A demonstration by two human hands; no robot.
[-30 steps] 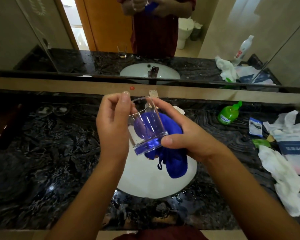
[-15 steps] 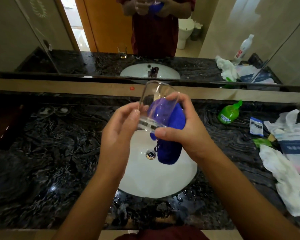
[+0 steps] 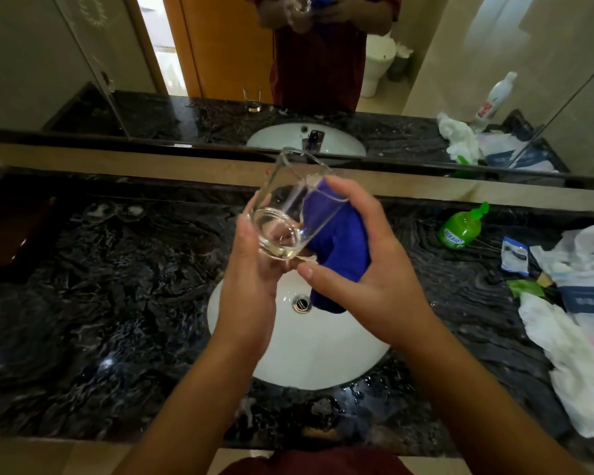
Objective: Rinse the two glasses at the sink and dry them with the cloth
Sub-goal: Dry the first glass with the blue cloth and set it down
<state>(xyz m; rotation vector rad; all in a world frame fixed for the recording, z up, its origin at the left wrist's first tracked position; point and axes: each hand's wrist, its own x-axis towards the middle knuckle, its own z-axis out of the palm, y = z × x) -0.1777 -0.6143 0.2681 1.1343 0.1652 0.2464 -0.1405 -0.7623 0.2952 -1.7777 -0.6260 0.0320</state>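
Both hands work above the white oval sink basin [image 3: 323, 354]. The left hand [image 3: 251, 269] curls its fingers round the thick base of a clear, straight-sided drinking glass [image 3: 288, 214], which is tilted with its mouth pointing up and away toward the mirror. The right hand [image 3: 360, 269] grips a bunched blue cloth [image 3: 340, 248] and presses it against the glass's right side, its thumb lying under the base.

By this pose, the drying step looks to be in hand: the cloth is on the outer wall, not inside. The next move probably calls for turning the glass in the left hand so the cloth reaches the remaining wall and rim, with a firm hold on wet glass.

Whether the glass is already dry cannot be judged. The second glass does not show directly; only a mirror reflection of a tumbler [image 3: 252, 101], above and left of the basin, suggests one standing on the counter. The tap is hidden behind the glass.
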